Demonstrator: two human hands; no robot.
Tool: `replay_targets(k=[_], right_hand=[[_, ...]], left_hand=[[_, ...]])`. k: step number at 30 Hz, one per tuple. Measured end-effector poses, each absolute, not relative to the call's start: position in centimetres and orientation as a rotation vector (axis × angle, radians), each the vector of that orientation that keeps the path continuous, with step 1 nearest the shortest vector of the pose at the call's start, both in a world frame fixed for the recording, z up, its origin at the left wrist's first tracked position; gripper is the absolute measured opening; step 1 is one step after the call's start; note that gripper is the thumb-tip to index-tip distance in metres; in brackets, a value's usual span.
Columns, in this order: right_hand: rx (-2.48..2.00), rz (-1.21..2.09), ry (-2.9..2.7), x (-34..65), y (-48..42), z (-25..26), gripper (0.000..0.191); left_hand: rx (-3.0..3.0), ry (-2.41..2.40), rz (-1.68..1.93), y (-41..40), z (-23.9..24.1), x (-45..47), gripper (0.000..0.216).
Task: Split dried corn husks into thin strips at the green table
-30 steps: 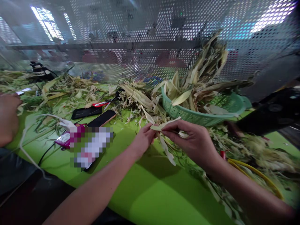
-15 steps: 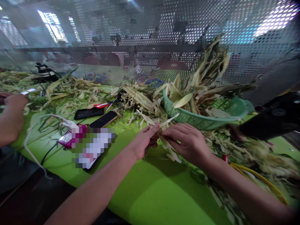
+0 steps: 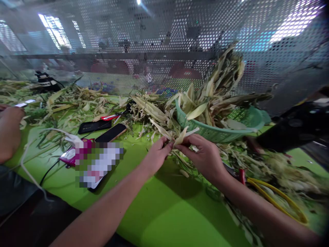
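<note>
Pale dried corn husk strips (image 3: 181, 136) stick up between my two hands, over the green table (image 3: 159, 219). My left hand (image 3: 160, 151) pinches the husk from the left, thumb and fingers closed. From the right, my right hand (image 3: 203, 151) grips the husk with its fingertips, almost touching the left one. Just behind them stands a green plastic basket (image 3: 218, 132) heaped with dry corn husks (image 3: 221, 89). The exact folds of husk inside my fingers are hidden.
Husk scraps (image 3: 89, 97) line the back below a perforated metal screen (image 3: 154, 37). To the left lie a black phone (image 3: 111, 132), a red cutter (image 3: 109, 117), and a magenta device (image 3: 74, 154) with a cable. Yellow-handled scissors (image 3: 279, 202) rest at right. Another person's hand (image 3: 10, 127) is far left.
My hands have turned the husk, and a broad piece now stands up between them. The right fingers have shifted their pinch. The view has moved slightly to the right.
</note>
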State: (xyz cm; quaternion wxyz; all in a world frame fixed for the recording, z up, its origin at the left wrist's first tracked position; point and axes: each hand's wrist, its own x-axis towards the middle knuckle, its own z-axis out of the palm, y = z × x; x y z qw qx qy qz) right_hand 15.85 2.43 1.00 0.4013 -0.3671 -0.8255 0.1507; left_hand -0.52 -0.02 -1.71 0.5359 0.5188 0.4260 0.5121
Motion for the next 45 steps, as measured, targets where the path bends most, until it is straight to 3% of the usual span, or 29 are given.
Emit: replay_targets(k=[11,25,28,36,40,45], right_hand=[[-1.13,0.701,-1.785,15.6,2.2,0.9,0.02],[-1.009,1.17,-1.542,15.3,2.7,0.1,0.027],[-0.982,1.046,-1.594,15.3,2.6,-0.2,0.024],[-0.885,0.322,-2.01,15.6,1.7,0.7,0.01],[-0.822,0.347,-2.099,15.7,1.9,0.9,0.012],[-0.922,0.576,-2.063,15.9,2.4,1.0,0.009]], left_hand=[[1.238,0.95,1.221,-0.9,-0.4,-0.2,0.027],[0.804,1.024,1.273,-0.1,-1.0,-0.6,0.028],[0.819,1.042,1.228,-0.1,-1.0,-0.6,0.024],[1.186,1.159,1.199,0.1,-1.7,-0.8,0.014],[1.337,1.189,1.141,0.1,-1.9,-0.7,0.006],[1.554,1.195,1.083,-0.3,-1.5,-0.5,0.011]])
